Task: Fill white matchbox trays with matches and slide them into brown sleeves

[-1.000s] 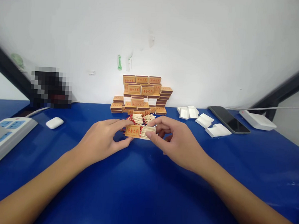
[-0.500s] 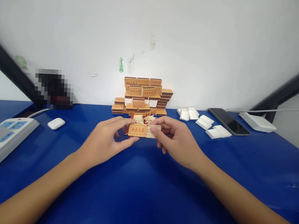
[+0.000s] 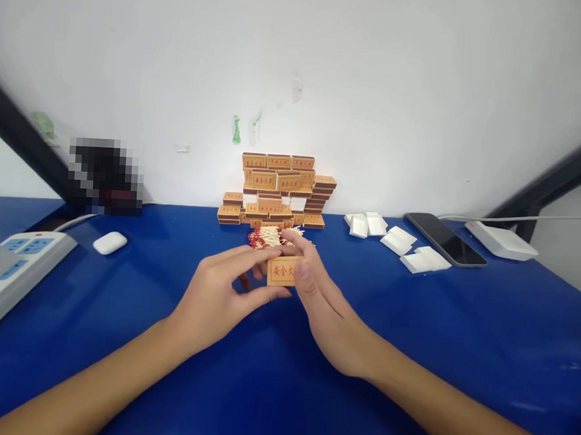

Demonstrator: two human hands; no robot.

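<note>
An orange matchbox with red print is held between both hands above the blue table. My left hand pinches its left end with thumb below and fingers on top. My right hand presses flat against its right end, fingers together and straight. No matches show at the box's right end now. Just behind the hands lies a loose pile of red-tipped matches. A stack of orange matchboxes stands against the white wall behind that.
Several white inner trays lie right of the stack, beside a black phone and a white charger box. At left are a white earbud case and a power strip.
The tray of matches that stuck out on the right has been pushed into the sleeve. Both hands drew nearer to me, and my right hand turned flat against the box end.
</note>
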